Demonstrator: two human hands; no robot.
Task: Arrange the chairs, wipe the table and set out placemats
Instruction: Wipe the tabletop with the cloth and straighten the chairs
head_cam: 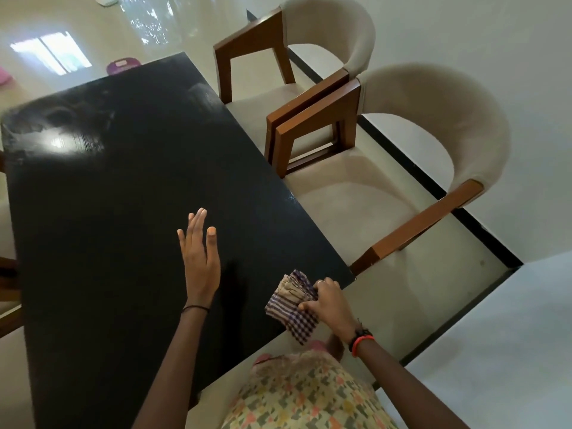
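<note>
A black rectangular table (117,187) fills the left and middle of the head view. My right hand (328,306) grips a bunched purple-and-white checked cloth (292,305) at the table's near right corner. My left hand (199,255) hovers flat over the tabletop with fingers straight and apart, holding nothing. Two beige upholstered chairs with brown wooden arms stand along the table's right side, the nearer chair (402,168) and the farther chair (309,54), pressed arm to arm. No placemats are in sight.
A white wall with a black skirting strip (411,168) runs close behind the chairs. Part of another wooden chair (6,308) shows at the left edge. A purple object (122,65) lies on the shiny floor beyond the table's far end.
</note>
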